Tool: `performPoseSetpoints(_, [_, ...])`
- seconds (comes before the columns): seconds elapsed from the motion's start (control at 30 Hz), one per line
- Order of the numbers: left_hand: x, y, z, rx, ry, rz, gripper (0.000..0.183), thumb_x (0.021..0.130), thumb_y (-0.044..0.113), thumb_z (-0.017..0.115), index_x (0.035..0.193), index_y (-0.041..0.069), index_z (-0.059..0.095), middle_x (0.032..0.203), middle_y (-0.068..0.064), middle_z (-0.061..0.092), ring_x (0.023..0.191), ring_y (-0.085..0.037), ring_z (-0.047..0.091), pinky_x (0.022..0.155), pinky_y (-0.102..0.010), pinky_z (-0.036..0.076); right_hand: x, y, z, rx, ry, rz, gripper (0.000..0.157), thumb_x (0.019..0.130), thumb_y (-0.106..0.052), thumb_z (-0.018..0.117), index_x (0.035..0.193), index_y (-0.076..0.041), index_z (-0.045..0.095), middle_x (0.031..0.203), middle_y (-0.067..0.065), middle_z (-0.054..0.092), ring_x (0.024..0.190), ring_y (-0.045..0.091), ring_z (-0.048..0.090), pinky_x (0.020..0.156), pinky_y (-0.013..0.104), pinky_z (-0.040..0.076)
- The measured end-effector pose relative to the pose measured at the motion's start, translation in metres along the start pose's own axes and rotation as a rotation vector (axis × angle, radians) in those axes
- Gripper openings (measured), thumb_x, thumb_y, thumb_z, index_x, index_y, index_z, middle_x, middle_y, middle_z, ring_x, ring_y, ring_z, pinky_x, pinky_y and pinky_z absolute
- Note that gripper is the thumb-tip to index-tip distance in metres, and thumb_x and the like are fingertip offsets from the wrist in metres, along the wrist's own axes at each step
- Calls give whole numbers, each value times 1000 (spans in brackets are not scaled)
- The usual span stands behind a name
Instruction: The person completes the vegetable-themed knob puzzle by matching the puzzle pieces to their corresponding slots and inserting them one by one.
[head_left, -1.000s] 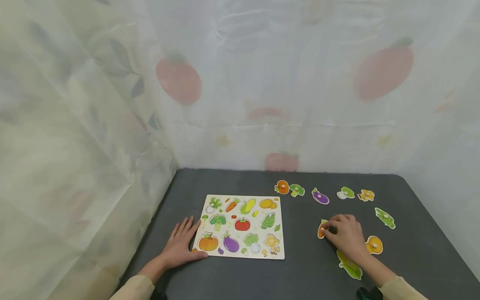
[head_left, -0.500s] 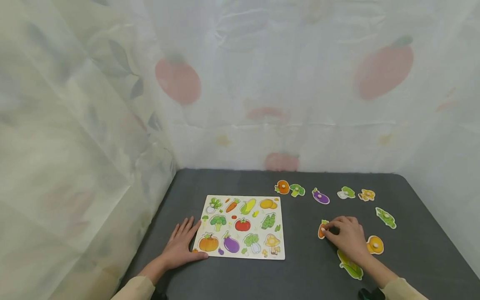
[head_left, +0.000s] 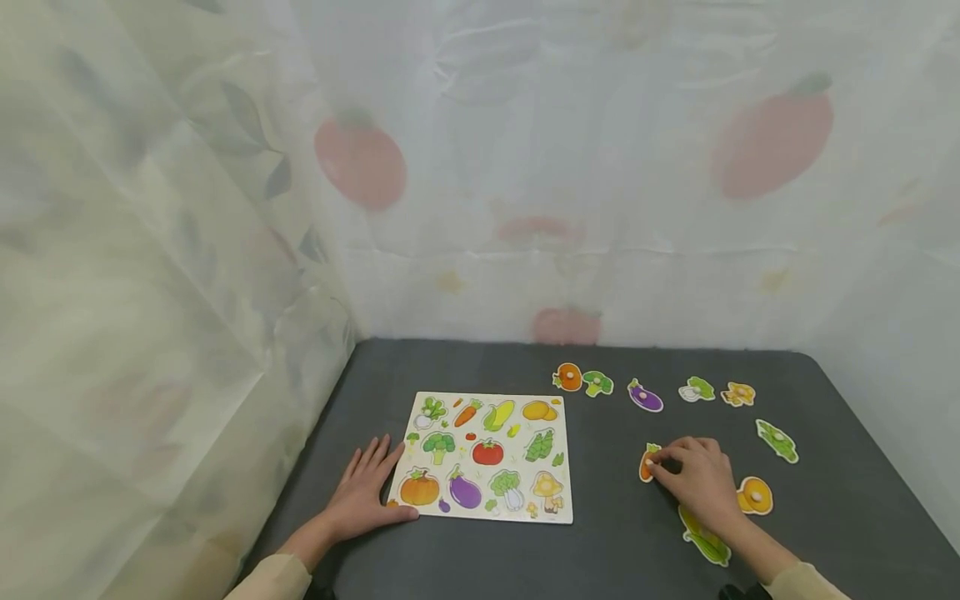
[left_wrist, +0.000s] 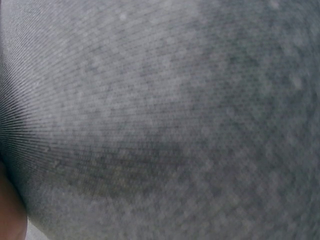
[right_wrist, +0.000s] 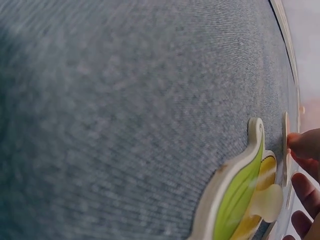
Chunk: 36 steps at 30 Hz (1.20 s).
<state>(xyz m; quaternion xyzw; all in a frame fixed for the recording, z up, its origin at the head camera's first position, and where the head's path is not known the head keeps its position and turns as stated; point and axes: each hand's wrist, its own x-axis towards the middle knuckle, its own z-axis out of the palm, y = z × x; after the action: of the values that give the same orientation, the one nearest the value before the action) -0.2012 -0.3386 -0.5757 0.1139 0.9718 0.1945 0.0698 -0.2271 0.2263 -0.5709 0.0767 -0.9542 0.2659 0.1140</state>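
your right hand (head_left: 701, 482) pinches the carrot piece (head_left: 645, 470), well right of the board (head_left: 517, 464); hold it squarely so it won't tilt. your left hand (head_left: 365, 490), unclenched, touches the board's left edge. the corn piece (right_wrist: 236, 205) looks like smooth wood; the desk (head_left: 600, 542) looks finely woven.

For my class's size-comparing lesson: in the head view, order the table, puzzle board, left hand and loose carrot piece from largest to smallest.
Table
Puzzle board
Left hand
Loose carrot piece, partly hidden by the right hand
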Motion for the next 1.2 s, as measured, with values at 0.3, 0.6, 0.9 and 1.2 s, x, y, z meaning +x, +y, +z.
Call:
performPoseSetpoints(0.3, [-2,1,-2,2,-2,-8,118,76,80,69,165,16,23,169,-18,14,155,-40,7,121,-62,1,15,-10,-2,2,32,-63,11,82,-26,87,81,-21,78,97,3,67,108,40,50,85,63,38])
performPoseSetpoints(0.6, [-3,2,-2,-14,-1,-1,118,76,80,69,165,17,23,169,-18,13,155,-40,6,121,-62,2,62,-56,11,86,58,-127,10,84,-26,85,83,-18,78,101,7,68,112,41,50,93,64,37])
performPoseSetpoints(0.9, [0,2,-1,-12,-12,7,118,76,81,68,165,19,22,170,-16,10,156,-38,4,122,-61,2,104,-120,55,125,-15,-174,10,88,-34,81,85,-26,79,106,3,67,113,34,50,95,57,39])
performPoseSetpoints(1.2, [-3,3,-3,-23,-5,3,118,76,80,69,165,18,23,170,-15,9,156,-38,3,122,-60,2,122,-171,99,167,-101,-170,11,91,-36,78,83,-28,79,105,-1,66,110,28,51,97,53,43])
